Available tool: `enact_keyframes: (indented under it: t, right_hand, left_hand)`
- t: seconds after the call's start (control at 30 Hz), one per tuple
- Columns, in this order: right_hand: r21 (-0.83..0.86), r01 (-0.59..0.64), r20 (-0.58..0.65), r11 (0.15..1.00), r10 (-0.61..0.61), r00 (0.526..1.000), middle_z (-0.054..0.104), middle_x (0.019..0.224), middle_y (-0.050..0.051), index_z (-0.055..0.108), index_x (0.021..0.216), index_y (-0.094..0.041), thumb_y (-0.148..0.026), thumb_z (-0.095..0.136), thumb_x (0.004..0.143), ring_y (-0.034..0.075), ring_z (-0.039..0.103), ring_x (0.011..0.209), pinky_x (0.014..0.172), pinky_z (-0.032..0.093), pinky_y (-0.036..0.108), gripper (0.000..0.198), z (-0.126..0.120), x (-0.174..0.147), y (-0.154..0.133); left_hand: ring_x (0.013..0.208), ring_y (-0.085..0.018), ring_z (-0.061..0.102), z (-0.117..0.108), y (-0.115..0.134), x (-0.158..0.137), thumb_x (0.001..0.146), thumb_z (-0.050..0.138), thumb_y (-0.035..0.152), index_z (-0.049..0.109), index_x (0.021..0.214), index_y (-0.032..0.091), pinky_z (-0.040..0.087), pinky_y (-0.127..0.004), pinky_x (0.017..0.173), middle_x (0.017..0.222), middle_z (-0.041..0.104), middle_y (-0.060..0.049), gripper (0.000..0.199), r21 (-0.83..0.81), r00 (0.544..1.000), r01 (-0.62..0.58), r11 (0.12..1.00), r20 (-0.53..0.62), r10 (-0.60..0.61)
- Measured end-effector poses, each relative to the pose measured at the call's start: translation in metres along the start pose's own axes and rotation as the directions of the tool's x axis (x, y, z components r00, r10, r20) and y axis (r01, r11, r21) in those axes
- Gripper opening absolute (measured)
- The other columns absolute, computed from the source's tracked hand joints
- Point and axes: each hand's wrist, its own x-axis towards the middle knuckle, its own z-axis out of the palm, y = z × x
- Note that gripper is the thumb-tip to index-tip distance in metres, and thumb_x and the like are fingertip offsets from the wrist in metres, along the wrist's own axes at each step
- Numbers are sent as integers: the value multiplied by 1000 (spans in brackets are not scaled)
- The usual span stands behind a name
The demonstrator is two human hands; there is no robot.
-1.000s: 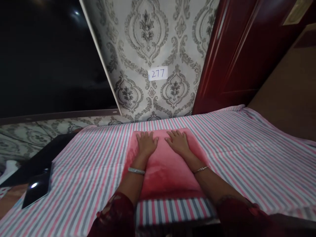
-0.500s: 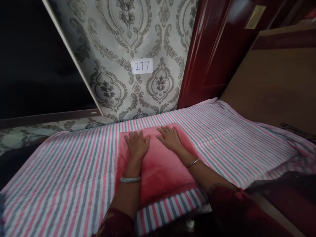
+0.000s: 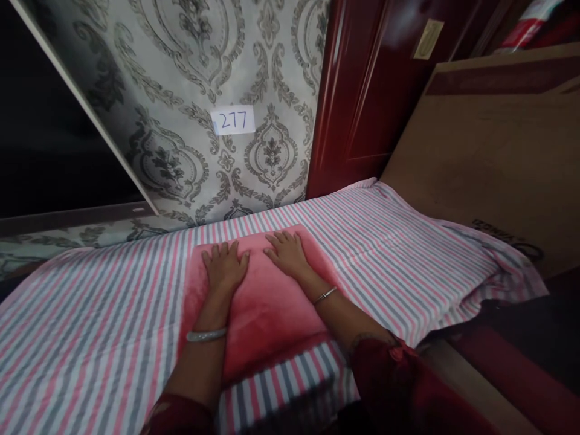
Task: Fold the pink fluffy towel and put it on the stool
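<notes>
A pink plush cloth (image 3: 267, 302), roughly rectangular and smooth on top, lies flat on a striped tablecloth (image 3: 136, 296). My left hand (image 3: 225, 266) rests palm down on its far left part, fingers spread. On the far right part, my right hand (image 3: 287, 252) also lies flat with its fingers apart. Neither hand grips anything. A pale bangle circles my left wrist, and a thin metal bracelet is on my right one. Whatever lies under my palms is hidden.
Patterned wallpaper with a paper label (image 3: 233, 120) reading 277 rises behind the table. A dark screen (image 3: 54, 133) stands at left. To the right are a dark red wooden panel (image 3: 362, 90) and a large cardboard box (image 3: 489, 151).
The camera view has turned slightly right, so everything appears shifted left. Both hands keep their places on the pink cloth.
</notes>
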Motion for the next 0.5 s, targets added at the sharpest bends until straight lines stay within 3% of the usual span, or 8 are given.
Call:
enact_keyframes:
  t: [0.17,0.5]
  right_hand:
    - [7,11,10,1000,-11,1000,46,155,9,47,147,-26,-53,36,101,32,32,145,118,15,58,55,1,-1,2]
    - [9,8,56,1000,-9,998,42,157,9,46,149,-26,-52,31,101,36,31,145,117,15,60,57,5,-1,6]
  left_hand:
    - [133,-37,43,2,-1,2,97,33,50,54,141,19,23,-63,112,142,59,-14,57,14,1000,13,1000,12,-13]
    - [140,-36,38,-3,1,-3,98,34,48,49,147,21,16,-62,117,150,52,-14,58,39,995,49,998,87,-52]
